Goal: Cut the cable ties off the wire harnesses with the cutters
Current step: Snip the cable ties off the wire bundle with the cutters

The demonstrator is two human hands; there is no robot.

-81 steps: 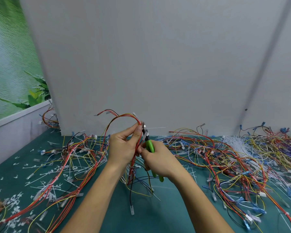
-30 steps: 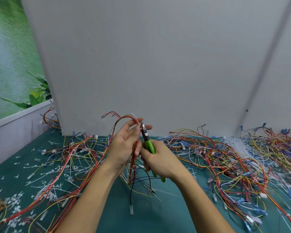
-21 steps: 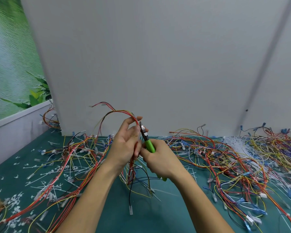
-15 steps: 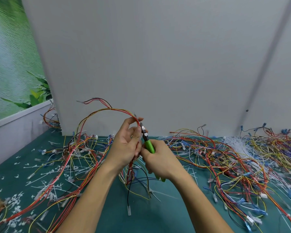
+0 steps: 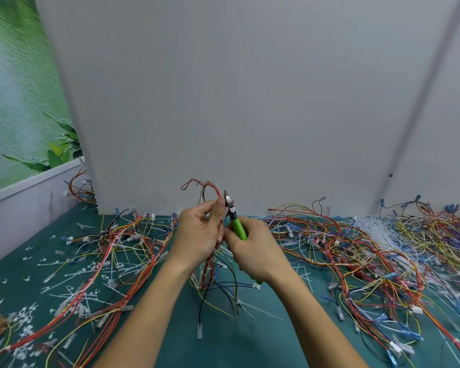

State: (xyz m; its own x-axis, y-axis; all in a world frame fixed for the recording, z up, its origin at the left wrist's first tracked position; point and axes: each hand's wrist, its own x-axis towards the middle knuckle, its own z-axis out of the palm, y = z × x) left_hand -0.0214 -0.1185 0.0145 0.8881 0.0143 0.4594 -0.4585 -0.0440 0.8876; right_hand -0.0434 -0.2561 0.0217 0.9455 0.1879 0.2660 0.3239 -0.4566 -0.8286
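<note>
Centrally, above the teal-green surface (image 5: 223, 346), a harness of thin red, yellow and black wires (image 5: 207, 272) is held upright by the left hand (image 5: 197, 235). The fingers of that hand are curled round the bundle, and it is pinched between thumb and forefinger near its top. From that pinch the wires are looped over towards twelve o'clock, and their loose ends, tipped with small white connectors, are left hanging down to the surface at six o'clock.

Just beside it, at three o'clock, a pair of small cutters with bright green handles and dark steel blades (image 5: 237, 224) is gripped by the right hand (image 5: 252, 251), the fingers being wrapped round the handles. The blades are pointed to twelve o'clock and are set against the harness right at the left thumb. Whether they are parted, or whether a tie is caught in them, cannot be told.

At nine o'clock of the hands a loose spread of red and yellow harnesses (image 5: 122, 243) is laid out, and short white cable-tie offcuts (image 5: 24, 322) are scattered across the surface towards eight o'clock. At three o'clock a denser tangle of red, yellow and blue harnesses (image 5: 356, 251) is heaped, with a sheaf of white strands (image 5: 375, 229) seen towards two o'clock. At twelve o'clock the surface is closed off by a plain pale grey panel (image 5: 250, 102), and a green leafy backdrop (image 5: 16, 88) is seen at ten o'clock.
</note>
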